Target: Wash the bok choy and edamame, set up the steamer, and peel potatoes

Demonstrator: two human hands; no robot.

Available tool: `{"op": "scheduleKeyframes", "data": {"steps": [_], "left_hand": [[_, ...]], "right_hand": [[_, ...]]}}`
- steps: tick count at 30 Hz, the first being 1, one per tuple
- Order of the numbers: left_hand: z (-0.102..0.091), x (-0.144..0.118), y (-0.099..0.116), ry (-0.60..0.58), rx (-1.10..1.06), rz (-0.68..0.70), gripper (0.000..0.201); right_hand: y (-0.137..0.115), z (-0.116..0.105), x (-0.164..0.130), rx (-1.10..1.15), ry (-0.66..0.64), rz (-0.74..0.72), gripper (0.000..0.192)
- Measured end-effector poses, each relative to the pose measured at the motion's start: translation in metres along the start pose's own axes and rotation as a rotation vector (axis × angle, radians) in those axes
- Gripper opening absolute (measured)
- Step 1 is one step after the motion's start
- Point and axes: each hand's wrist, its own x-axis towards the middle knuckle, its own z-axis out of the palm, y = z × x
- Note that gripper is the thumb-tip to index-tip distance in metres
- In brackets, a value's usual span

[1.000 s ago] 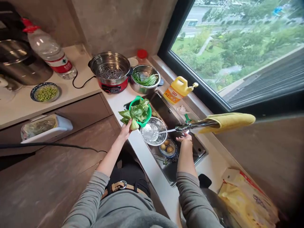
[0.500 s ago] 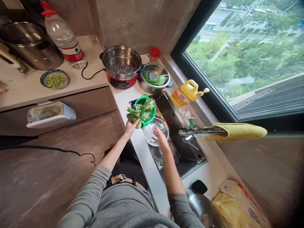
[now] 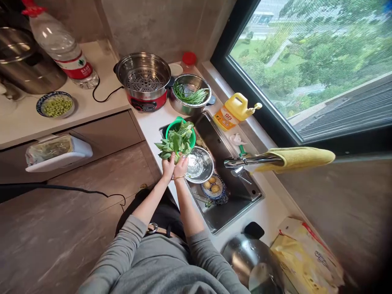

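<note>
A bunch of leafy greens is held up at the sink's near edge, leaves pointing away from me. My left hand is closed around its stem end. Beside it, my right hand is closed on the same stems. The leaves partly cover a green plastic basket just behind. Right of my hands, a metal bowl of water sits in the sink. Below that bowl stands a blue-patterned dish with several round, yellowish, potato-like pieces.
Around the sink are a faucet with a yellow cloth, a yellow detergent jug and a pot with green stalks. A steamer stands at the back. A bowl of green beans lies left.
My right hand has moved left from above the water bowl and closed on the stems beside my left hand. The round pieces in the dish have come into view.
</note>
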Motion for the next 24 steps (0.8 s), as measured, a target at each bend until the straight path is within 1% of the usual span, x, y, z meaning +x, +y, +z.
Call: {"op": "scheduleKeyframes", "data": {"steps": [4, 9, 11, 13, 15, 16, 17, 18, 21, 22, 24], "left_hand": [[0.005, -0.003, -0.005, 0.018, -0.045, -0.058, 0.013], [0.013, -0.002, -0.019, 0.006, -0.062, -0.182, 0.027], [0.016, 0.000, -0.025, 0.019, -0.124, -0.231, 0.028], [0.018, 0.002, -0.027, 0.063, -0.216, -0.320, 0.029], [0.018, 0.005, -0.026, 0.095, -0.287, -0.386, 0.028], [0.016, 0.007, -0.024, 0.087, -0.309, -0.399, 0.028], [0.014, 0.008, -0.021, 0.050, -0.324, -0.402, 0.028], [0.011, 0.009, -0.018, -0.013, -0.335, -0.404, 0.029], [0.001, 0.012, -0.005, -0.251, -0.337, -0.462, 0.035], [-0.002, 0.013, 0.000, -0.313, -0.328, -0.483, 0.036], [-0.006, 0.015, 0.007, -0.383, -0.310, -0.512, 0.037]], "right_hand": [[0.011, -0.001, 0.007, 0.145, -0.010, 0.094, 0.023], [0.018, -0.010, 0.010, 0.223, 0.042, 0.104, 0.030], [0.016, -0.015, 0.012, 0.261, 0.079, 0.100, 0.029], [0.010, -0.021, 0.016, 0.301, 0.111, 0.088, 0.028], [0.002, -0.028, 0.021, 0.395, 0.099, 0.080, 0.027], [-0.002, -0.032, 0.024, 0.456, 0.074, 0.085, 0.028], [-0.006, -0.037, 0.027, 0.515, 0.037, 0.098, 0.029], [-0.010, -0.042, 0.029, 0.562, -0.010, 0.121, 0.030], [-0.018, -0.060, 0.030, 0.603, -0.173, 0.233, 0.039], [-0.019, -0.066, 0.029, 0.606, -0.230, 0.268, 0.040], [-0.016, -0.076, 0.029, 0.599, -0.315, 0.315, 0.035]]}}
